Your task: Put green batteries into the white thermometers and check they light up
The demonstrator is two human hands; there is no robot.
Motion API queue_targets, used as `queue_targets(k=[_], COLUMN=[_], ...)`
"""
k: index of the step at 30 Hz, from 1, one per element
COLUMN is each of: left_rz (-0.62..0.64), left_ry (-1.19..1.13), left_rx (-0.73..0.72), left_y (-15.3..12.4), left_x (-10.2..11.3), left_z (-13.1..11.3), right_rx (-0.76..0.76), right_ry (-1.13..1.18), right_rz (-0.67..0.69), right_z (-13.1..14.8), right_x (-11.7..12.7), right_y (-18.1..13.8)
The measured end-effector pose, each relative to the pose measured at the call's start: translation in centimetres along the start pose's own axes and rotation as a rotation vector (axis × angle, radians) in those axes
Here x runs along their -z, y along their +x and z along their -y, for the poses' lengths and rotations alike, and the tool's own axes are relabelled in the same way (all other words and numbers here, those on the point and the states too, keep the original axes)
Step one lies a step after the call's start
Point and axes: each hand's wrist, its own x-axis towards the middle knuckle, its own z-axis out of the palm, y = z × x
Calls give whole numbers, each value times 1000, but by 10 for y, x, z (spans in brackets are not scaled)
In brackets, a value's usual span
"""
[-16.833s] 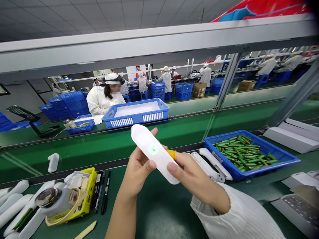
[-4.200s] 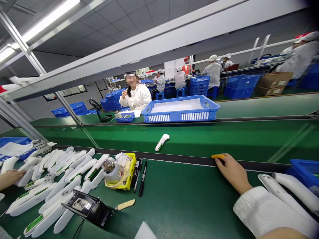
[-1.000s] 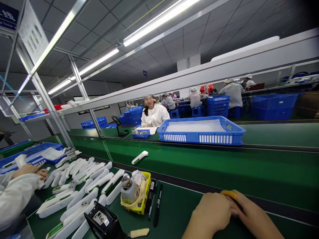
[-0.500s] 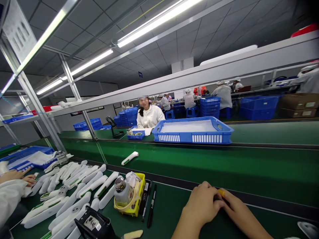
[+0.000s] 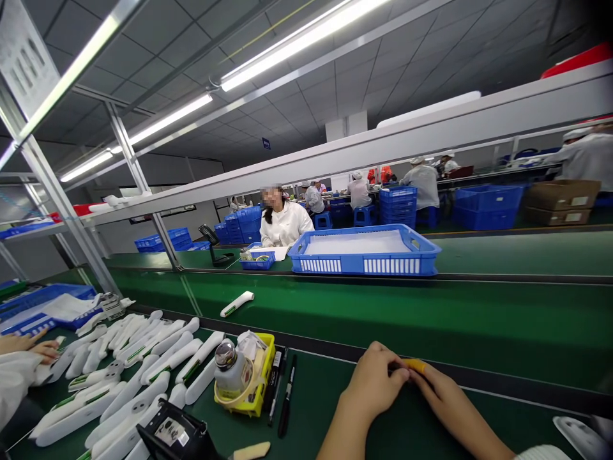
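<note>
My two hands meet on the green bench near its far edge. My left hand (image 5: 373, 381) is curled, its fingertips pinched against the fingers of my right hand (image 5: 443, 399). A yellow finger cot (image 5: 416, 365) sits on a right fingertip, right where the left fingers pinch. A lone white thermometer (image 5: 236, 303) lies on the green conveyor belt (image 5: 431, 319) beyond. Several white thermometer bodies (image 5: 143, 364) lie in rows at my left.
A yellow tray (image 5: 261, 390) holds a metal-capped bottle (image 5: 228, 370) and tape, with black pens (image 5: 286, 396) beside it. A black device (image 5: 172, 434) lies at the bottom. A co-worker's hand (image 5: 29, 345) reaches in at far left. Across the belt a person sits by blue crates (image 5: 364, 252).
The view has drifted, so my hands and the bench items sit further left. The thermometer on the belt has travelled left. My left fingers stay pinched on the yellow-capped right fingertip.
</note>
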Motion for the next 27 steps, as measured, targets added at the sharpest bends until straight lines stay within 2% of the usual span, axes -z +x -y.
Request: queue_targets(k=[10, 15, 17, 20, 24, 27], left_rz=[-25, -29, -42, -149, -292, -330], left_ry=[-105, -172, -198, -205, -129, -42], left_rx=[-28, -68, -87, -88, -68, -63], left_y=[0, -1, -1, -1, -2, -3], left_x=[0, 0, -2, -2, 5, 8], left_z=[3, -4, -8, -13, -19, -22], right_rx=[-1, 31, -27, -136, -95, -41], right_ry=[25, 29, 11, -27, 15, -50], right_rz=[-3, -118, -191, -258, -310, -346], right_z=[12, 10, 7, 5, 19, 26], right_x=[5, 6, 6, 10, 30, 68], right_y=[-5, -3, -1, 0, 4, 6])
